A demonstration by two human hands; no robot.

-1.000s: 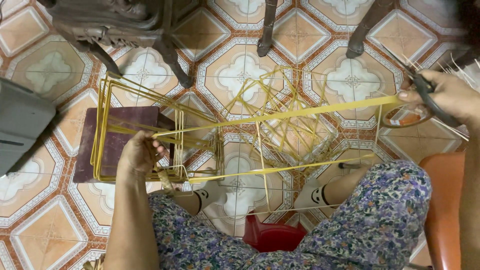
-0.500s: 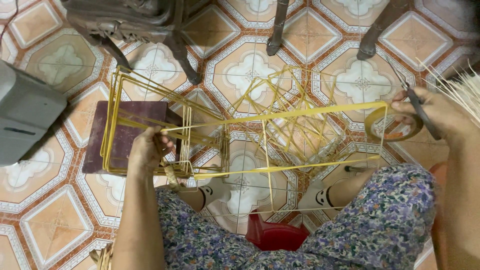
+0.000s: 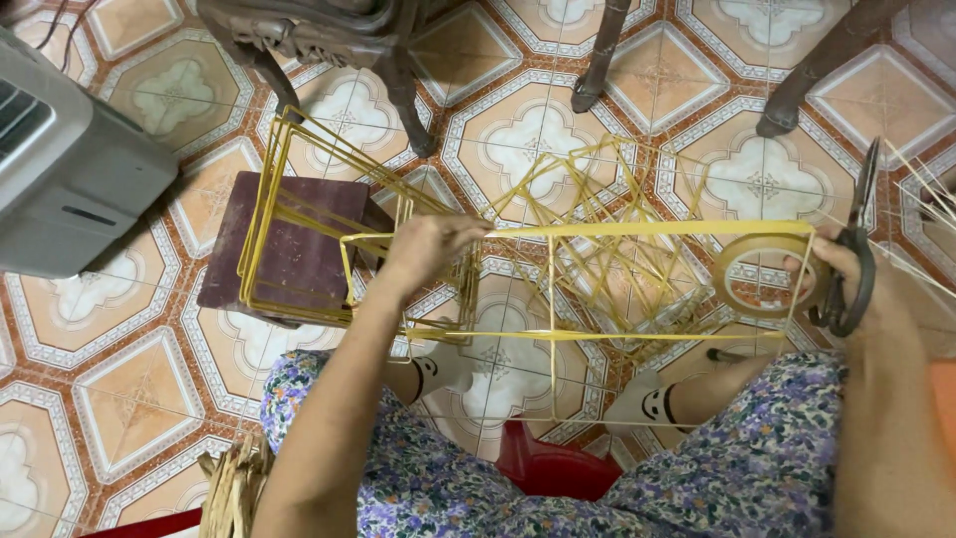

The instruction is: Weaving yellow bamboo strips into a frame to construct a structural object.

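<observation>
Two hands hold one thin yellow stick frame (image 3: 558,334) above the lap, over the tiled floor (image 3: 119,399); judged by its slender slats and open box shape it is very light, springy rather than stiff, and likely to snap or come apart at its joints if squeezed or twisted; the safest hold looks to be at the corners and along the top slat, not mid-span on the thin uprights. Nearest the frame, below it, lies the flowered lap (image 3: 597,478) with a red stool (image 3: 558,468) between the knees; the left hand (image 3: 428,249) is curled over the frame's top left corner, fingers pressed together and pinching the slat; the right hand (image 3: 846,279) at the frame's right end is closed around a roll of tape (image 3: 762,274) and dark scissors (image 3: 856,249), while touching the frame's edge. Beyond the frame to the left, more finished yellow frames (image 3: 299,219) rest on a dark low stool (image 3: 289,249); a tangle of stick frames (image 3: 617,199) lies behind it; farthest off stand dark chair legs (image 3: 398,70) and a grey box (image 3: 70,169).
</observation>
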